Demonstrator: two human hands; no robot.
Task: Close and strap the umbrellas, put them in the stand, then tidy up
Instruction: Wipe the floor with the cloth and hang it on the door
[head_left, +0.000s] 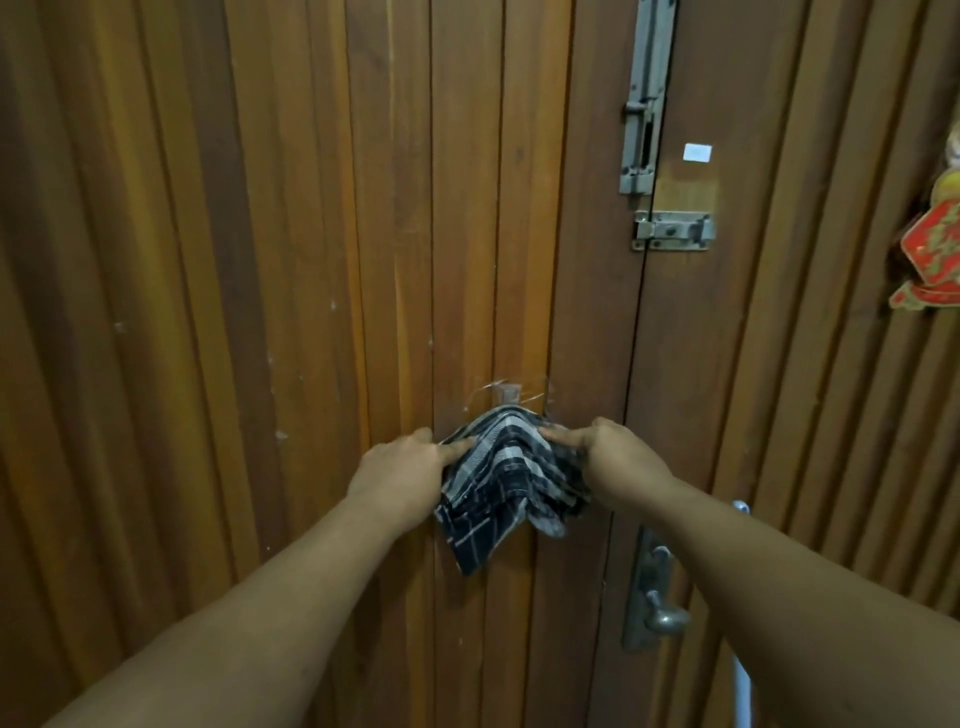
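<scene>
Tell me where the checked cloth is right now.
In the head view the checked cloth hangs low and centre against the wooden door, just under a clear hook, pinched between left hand and right hand.

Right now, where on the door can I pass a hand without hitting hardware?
Bare planks lie left of the left hand and above the hook. It is crowded around the checked cloth and right hand, with bolts above right and the door handle below.

Both arms reach forward; left hand (402, 470) and right hand (615, 457) each pinch, forefingers extended
</scene>
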